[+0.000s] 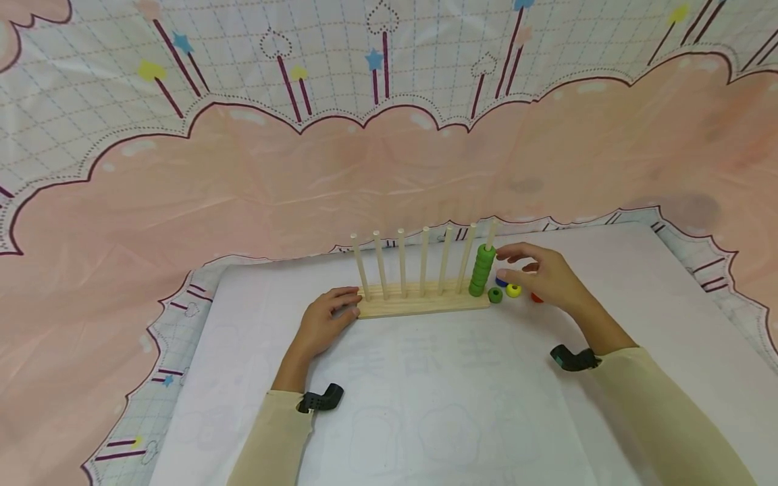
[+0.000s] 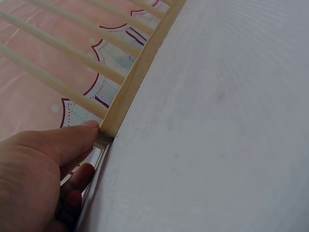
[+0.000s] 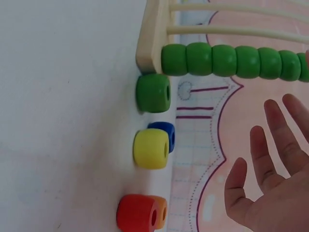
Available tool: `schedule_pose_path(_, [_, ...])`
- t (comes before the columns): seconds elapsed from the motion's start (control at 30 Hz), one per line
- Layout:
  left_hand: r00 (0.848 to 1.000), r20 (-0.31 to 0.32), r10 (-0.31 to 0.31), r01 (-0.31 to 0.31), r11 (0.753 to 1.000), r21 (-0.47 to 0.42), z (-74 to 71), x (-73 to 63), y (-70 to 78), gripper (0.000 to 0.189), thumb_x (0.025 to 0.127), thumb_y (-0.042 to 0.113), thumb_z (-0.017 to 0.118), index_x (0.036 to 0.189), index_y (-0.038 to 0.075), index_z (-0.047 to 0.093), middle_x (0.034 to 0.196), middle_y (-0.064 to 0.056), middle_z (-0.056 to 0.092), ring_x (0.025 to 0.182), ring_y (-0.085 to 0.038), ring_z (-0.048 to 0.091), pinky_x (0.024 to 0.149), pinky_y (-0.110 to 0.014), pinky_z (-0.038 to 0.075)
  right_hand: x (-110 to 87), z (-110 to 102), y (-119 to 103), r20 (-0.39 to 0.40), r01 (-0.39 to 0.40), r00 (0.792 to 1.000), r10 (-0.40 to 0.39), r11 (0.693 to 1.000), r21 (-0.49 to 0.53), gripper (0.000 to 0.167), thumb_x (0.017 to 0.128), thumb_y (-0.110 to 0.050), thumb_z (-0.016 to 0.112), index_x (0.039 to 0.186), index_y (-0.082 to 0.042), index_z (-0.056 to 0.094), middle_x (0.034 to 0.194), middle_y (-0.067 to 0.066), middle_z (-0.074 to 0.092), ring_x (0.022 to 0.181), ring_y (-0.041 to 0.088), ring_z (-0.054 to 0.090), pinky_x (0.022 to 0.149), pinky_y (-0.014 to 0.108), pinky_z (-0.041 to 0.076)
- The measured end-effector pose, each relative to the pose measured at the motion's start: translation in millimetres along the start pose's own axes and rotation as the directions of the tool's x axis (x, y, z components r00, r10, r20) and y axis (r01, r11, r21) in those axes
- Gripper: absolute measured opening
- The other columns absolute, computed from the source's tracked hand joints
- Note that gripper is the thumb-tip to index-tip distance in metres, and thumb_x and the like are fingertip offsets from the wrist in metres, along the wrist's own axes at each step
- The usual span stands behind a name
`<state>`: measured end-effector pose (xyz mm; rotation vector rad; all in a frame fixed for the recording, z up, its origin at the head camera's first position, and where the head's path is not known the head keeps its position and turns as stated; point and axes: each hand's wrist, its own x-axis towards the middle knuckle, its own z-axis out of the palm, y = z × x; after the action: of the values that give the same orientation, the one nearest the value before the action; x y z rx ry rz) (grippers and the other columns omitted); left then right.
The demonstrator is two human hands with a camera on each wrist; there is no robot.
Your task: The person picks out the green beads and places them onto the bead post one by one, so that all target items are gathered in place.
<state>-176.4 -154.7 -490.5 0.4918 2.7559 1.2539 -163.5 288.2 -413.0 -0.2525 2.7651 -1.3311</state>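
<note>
A pale wooden abacus frame (image 1: 422, 307) with several upright rods stands on the white tabletop. My left hand (image 1: 325, 320) grips its left end, with a digit pressed on the base's corner (image 2: 108, 128) in the left wrist view. Green beads (image 1: 481, 270) are stacked on the rightmost rod. Beside the top of that stack is my right hand (image 1: 543, 273), its fingers (image 3: 282, 140) apart and mostly extended. One fingertip appears at or near the top bead; contact is unclear. No bead shows in the right hand.
Loose beads lie right of the base: green (image 3: 153, 93), yellow (image 3: 151, 149), blue (image 3: 164, 135), red (image 3: 136, 213) and orange (image 3: 161, 211). A patterned pink cloth (image 1: 365, 175) lies behind the white tabletop (image 1: 425, 405). The other rods carry no beads.
</note>
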Motion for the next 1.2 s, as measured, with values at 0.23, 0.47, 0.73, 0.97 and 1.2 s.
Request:
schedule_pose_path(0.23, [1.000,0.003,-0.007,0.007,1.000,-0.006,-0.1,0.1,0.0,0.030,0.098,0.022,0.070,0.126,0.013,0.074,0.145,0.000,0.062,0.141,-0.029,0.051,0.116,-0.053,0.039,-0.5,-2.5,8.1,0.032,0.039,0.999,-0.038,0.998,-0.049,0.050,0.095,-0.037,0.073,0.137,-0.012,0.063,0.135,0.012,0.066,0.128,0.032,0.054,0.107,0.062,0.044])
schedule_pose_path(0.47, [1.000,0.004,0.003,-0.003,1.000,0.003,0.3,0.4,-2.1,0.030,0.098,0.022,0.070,0.126,0.013,0.073,0.145,-0.001,0.062,0.141,-0.029,0.051,0.116,-0.053,0.039,1.9,-0.3,19.0,0.047,0.045,0.998,-0.039,0.991,-0.129,0.051,0.092,-0.040,0.076,0.134,-0.013,0.065,0.135,0.011,0.066,0.132,0.036,0.054,0.108,0.067,0.040])
schedule_pose_path(0.73, [1.000,0.009,0.004,-0.004,1.000,0.011,0.5,0.7,-2.0,0.030,0.099,0.023,0.069,0.127,0.013,0.073,0.145,0.000,0.061,0.142,-0.029,0.050,0.117,-0.053,0.038,5.1,1.1,24.2,0.089,0.082,0.994,-0.065,0.975,-0.208,0.050,0.089,-0.039,0.080,0.130,-0.012,0.069,0.133,0.010,0.069,0.127,0.037,0.056,0.103,0.063,0.044])
schedule_pose_path(0.97, [1.000,0.006,0.002,-0.002,1.000,0.011,0.6,0.7,-2.0,0.030,0.098,0.024,0.070,0.127,0.014,0.073,0.145,0.000,0.061,0.142,-0.029,0.050,0.117,-0.053,0.039,9.2,5.3,27.6,0.125,0.134,0.987,-0.101,0.947,-0.293,0.046,0.084,-0.036,0.085,0.122,-0.014,0.075,0.112,0.004,0.077,0.099,0.029,0.058,0.087,0.047,0.043])
schedule_pose_path(1.2, [1.000,0.004,0.009,-0.009,1.000,0.008,0.4,-0.2,-1.7,0.030,0.099,0.024,0.070,0.127,0.013,0.073,0.145,-0.001,0.061,0.142,-0.029,0.050,0.116,-0.053,0.039,10.9,9.3,32.0,0.133,0.101,0.989,-0.057,0.930,-0.353,0.046,0.081,-0.041,0.086,0.118,-0.017,0.077,0.118,0.004,0.076,0.117,0.032,0.058,0.097,0.065,0.040])
